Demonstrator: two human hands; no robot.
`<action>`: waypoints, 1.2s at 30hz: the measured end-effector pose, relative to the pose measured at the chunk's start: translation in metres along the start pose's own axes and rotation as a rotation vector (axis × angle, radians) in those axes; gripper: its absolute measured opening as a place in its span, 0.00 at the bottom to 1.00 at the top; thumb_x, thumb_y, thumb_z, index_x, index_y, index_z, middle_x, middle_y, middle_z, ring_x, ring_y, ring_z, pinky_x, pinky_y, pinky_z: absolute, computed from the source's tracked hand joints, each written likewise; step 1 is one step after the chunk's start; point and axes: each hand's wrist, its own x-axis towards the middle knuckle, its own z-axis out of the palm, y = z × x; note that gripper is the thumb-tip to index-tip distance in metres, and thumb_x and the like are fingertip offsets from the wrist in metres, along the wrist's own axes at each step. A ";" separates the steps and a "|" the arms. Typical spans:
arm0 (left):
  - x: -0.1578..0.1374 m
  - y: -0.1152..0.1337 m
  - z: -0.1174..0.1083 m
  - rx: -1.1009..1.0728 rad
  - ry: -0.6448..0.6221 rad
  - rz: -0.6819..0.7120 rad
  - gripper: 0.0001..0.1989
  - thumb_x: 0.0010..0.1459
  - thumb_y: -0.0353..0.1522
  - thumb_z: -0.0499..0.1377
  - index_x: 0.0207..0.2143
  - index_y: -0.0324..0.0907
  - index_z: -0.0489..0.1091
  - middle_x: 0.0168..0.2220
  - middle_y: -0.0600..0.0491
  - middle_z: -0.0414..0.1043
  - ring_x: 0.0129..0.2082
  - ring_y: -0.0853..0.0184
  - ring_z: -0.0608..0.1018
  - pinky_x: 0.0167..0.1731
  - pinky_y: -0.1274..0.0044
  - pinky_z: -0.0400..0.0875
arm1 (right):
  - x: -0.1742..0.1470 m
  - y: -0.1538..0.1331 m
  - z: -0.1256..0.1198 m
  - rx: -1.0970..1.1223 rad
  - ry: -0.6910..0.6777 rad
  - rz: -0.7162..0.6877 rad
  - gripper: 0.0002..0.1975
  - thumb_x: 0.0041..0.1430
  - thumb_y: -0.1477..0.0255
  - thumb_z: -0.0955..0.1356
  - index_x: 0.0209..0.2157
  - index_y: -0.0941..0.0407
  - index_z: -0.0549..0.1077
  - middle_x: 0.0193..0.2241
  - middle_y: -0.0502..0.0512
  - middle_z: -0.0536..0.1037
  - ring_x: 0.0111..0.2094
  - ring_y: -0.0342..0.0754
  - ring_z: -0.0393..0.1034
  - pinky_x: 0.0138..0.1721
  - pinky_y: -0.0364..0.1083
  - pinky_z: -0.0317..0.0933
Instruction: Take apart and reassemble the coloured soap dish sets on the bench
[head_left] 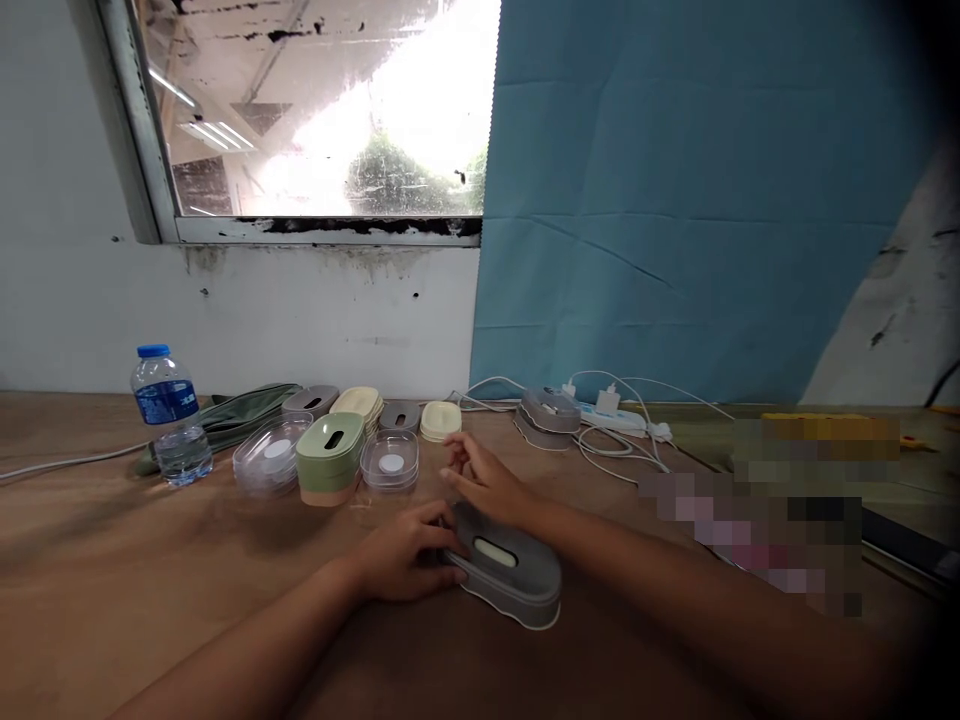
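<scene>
A grey oval piece with a slot in its top [525, 590], like a box lid, lies on the table in front of me. Something cream shows through the slot and along its lower edge. My left hand [409, 555] grips its left end, thumb at the near side and fingers over the far side. Above its far end, my right hand [487, 482] reaches forward with fingers apart and slightly bent, holding nothing. The right fingertips are nearest to a small stack of cream lids [441, 422], with a gap between them.
Along the back stand clear containers [390, 462], a green slotted box [328, 465], cream pieces [358, 402] and grey pieces [547, 415]. A water bottle [169, 415] and green pouch [232, 415] are at left. A power strip [619, 418] with white cables lies at right.
</scene>
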 end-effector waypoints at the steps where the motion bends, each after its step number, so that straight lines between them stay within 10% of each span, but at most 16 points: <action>1: -0.001 -0.002 0.000 -0.039 0.008 -0.002 0.12 0.53 0.37 0.55 0.38 0.43 0.70 0.37 0.51 0.63 0.35 0.70 0.69 0.35 0.79 0.65 | -0.014 -0.001 -0.007 0.015 0.022 -0.002 0.15 0.55 0.68 0.62 0.45 0.55 0.59 0.34 0.53 0.66 0.36 0.46 0.62 0.38 0.45 0.59; 8: 0.003 0.005 0.004 -0.089 0.204 -0.101 0.12 0.52 0.39 0.55 0.33 0.41 0.72 0.30 0.53 0.61 0.28 0.72 0.66 0.28 0.80 0.62 | -0.095 0.007 -0.043 0.242 -0.095 0.172 0.29 0.51 0.63 0.65 0.53 0.54 0.54 0.51 0.58 0.60 0.52 0.53 0.54 0.52 0.52 0.50; 15: 0.008 0.015 0.007 -0.145 0.334 -0.203 0.13 0.52 0.40 0.54 0.27 0.39 0.70 0.26 0.55 0.60 0.24 0.74 0.63 0.23 0.81 0.58 | -0.102 0.007 -0.043 0.411 -0.108 0.278 0.41 0.44 0.56 0.68 0.57 0.53 0.47 0.55 0.59 0.56 0.55 0.55 0.51 0.52 0.51 0.51; 21: 0.008 0.020 0.014 -0.276 0.304 -0.224 0.11 0.50 0.39 0.57 0.30 0.40 0.71 0.30 0.52 0.65 0.29 0.71 0.68 0.29 0.79 0.64 | -0.101 0.007 -0.044 0.421 -0.029 0.272 0.38 0.42 0.54 0.68 0.53 0.54 0.54 0.46 0.58 0.65 0.47 0.54 0.61 0.46 0.48 0.57; 26: 0.006 0.006 0.002 -0.368 0.010 -0.105 0.20 0.47 0.36 0.60 0.46 0.48 0.67 0.50 0.52 0.65 0.47 0.64 0.68 0.47 0.71 0.61 | -0.100 0.013 -0.045 0.372 0.082 0.203 0.38 0.38 0.57 0.70 0.50 0.55 0.57 0.44 0.58 0.66 0.44 0.55 0.62 0.44 0.47 0.58; 36: 0.005 0.015 0.003 -0.371 0.086 -0.083 0.16 0.44 0.38 0.63 0.38 0.44 0.73 0.35 0.51 0.73 0.38 0.65 0.72 0.38 0.77 0.65 | -0.098 0.024 -0.048 0.510 0.043 0.243 0.41 0.37 0.50 0.68 0.52 0.53 0.55 0.36 0.56 0.68 0.36 0.52 0.65 0.37 0.46 0.59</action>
